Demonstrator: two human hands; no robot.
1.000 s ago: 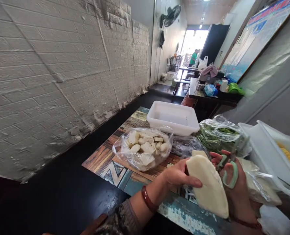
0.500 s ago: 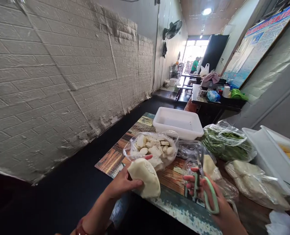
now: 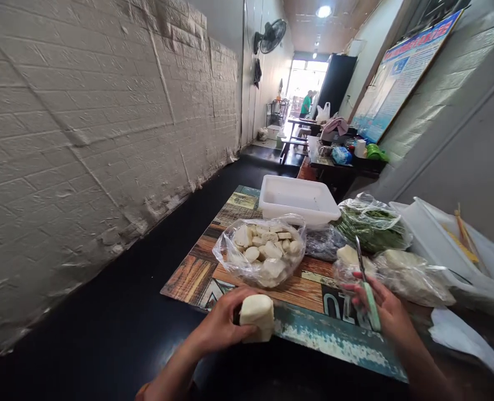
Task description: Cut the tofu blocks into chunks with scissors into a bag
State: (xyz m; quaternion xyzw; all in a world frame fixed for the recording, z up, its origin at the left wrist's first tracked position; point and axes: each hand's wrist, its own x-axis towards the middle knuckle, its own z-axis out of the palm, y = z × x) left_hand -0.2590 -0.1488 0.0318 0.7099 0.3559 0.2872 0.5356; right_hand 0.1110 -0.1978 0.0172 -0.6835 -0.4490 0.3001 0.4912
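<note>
My left hand (image 3: 225, 323) is closed around a thick pale piece of food (image 3: 258, 316), off-white with a smooth surface, just over the table's near edge. I cannot tell what food it is. In my right hand (image 3: 386, 309) is a pair of scissors (image 3: 370, 303) with light green handles, seen nearly edge-on, blades pointing up and away. Beyond my left hand, a clear plastic bag (image 3: 221, 253) lies open with several cut pale chunks (image 3: 269, 250) in it. A wrapped pale block (image 3: 350, 256) lies just behind the scissors.
A white plastic tub (image 3: 299, 214) stands at the back of the wood-patterned table (image 3: 196, 262). To the right are a bag of green leaves (image 3: 370, 225), another wrapped pale pack (image 3: 414, 278), white bins (image 3: 434, 234) and a crumpled white bag (image 3: 461, 337). A person in green (image 3: 306, 104) is far off.
My left hand has turned the pale piece, so its end faces me now. My right hand has moved right and turned the scissors edge-on. The whole view has shifted a little.
</note>
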